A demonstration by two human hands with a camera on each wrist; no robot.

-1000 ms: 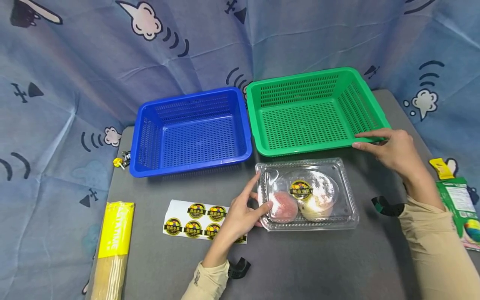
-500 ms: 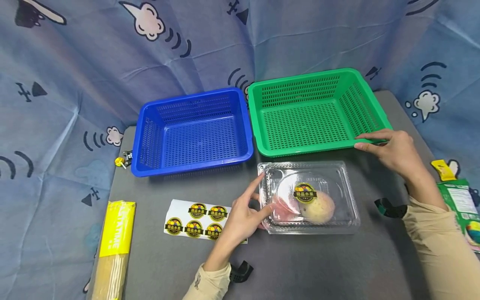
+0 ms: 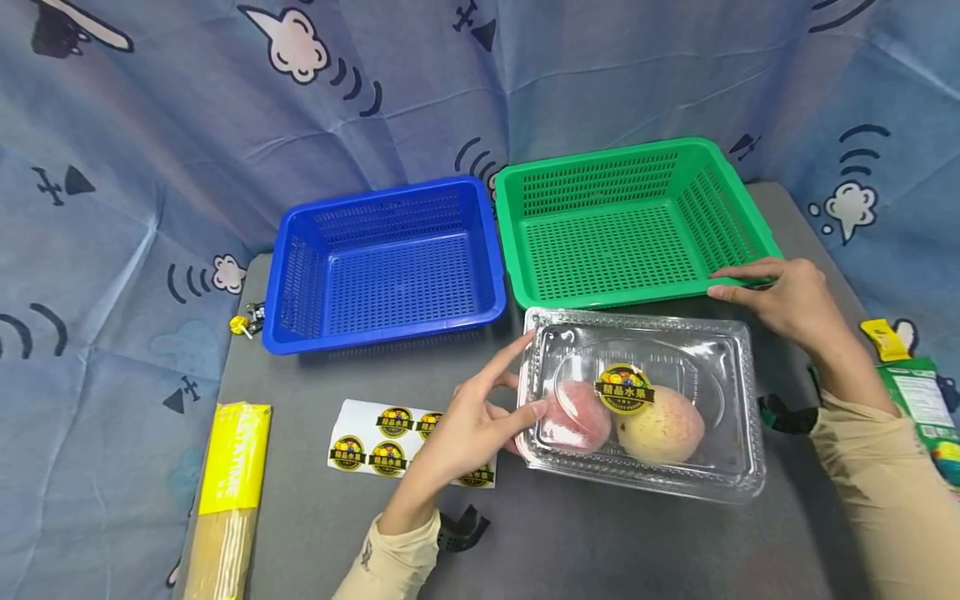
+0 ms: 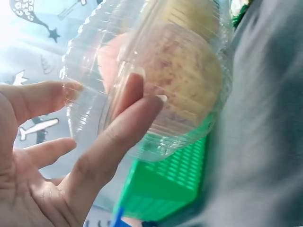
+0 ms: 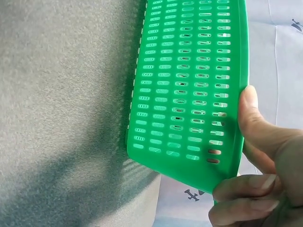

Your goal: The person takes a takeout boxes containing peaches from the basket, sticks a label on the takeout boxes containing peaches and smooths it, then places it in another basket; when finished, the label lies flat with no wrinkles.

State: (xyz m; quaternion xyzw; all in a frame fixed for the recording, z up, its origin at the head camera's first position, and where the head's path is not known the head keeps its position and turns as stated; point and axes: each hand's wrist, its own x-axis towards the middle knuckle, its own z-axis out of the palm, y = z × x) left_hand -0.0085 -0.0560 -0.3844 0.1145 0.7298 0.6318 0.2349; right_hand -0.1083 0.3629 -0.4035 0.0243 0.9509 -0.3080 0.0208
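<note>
- Two baskets on the worktop [image 3: 600, 542]: one blue basket [image 3: 386, 260], one green basket [image 3: 630, 221]; one clear clamshell box [image 3: 641, 400] at 6 o'clock of the green, holding two fruits [image 3: 660, 425].
- Left hand [image 3: 468, 429]: fingers spread, tips pinching the box's end.
- Right hand [image 3: 787, 300]: fingers curled on the green rim; only the wrist view shows the thumb [image 5: 251, 113] there.
</note>
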